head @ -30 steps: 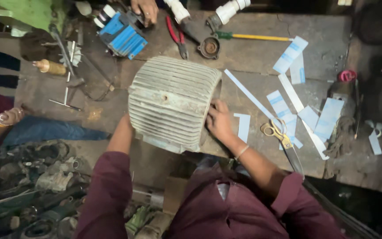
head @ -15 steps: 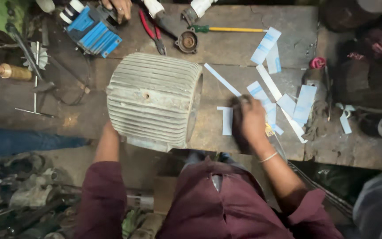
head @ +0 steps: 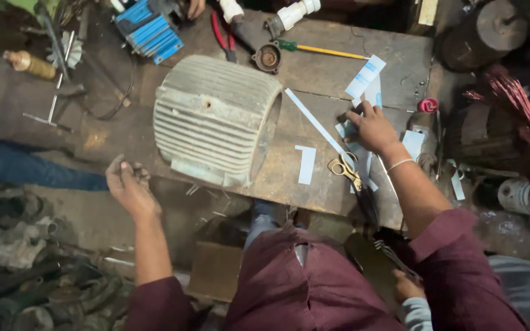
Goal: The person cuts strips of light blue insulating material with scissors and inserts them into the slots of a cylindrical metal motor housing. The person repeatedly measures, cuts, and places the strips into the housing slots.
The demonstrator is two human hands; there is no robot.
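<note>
A ribbed grey motor housing [head: 213, 116] lies on its side on the worn wooden bench [head: 314, 67]. My left hand [head: 127, 184] hovers off the bench's near edge, left of the housing, fingers loosely apart and holding nothing. My right hand [head: 370, 127] is pressed flat on a pile of white and pale-blue paper strips [head: 363, 83] at the right of the bench. Yellow-handled scissors [head: 346, 168] lie just below that hand. One loose strip [head: 307, 164] lies between the housing and the scissors.
Another person's hand [head: 195, 7] works at the far edge near a blue box [head: 149, 29], red pliers [head: 223, 35], a screwdriver [head: 320, 49] and a round bearing [head: 268, 58]. Copper wire coils [head: 522, 110] sit at right. Scrap metal parts [head: 26, 270] lie on the floor left.
My right hand left the housing and moved right onto the paper strips. My left hand came off the housing and now hangs free to its left.
</note>
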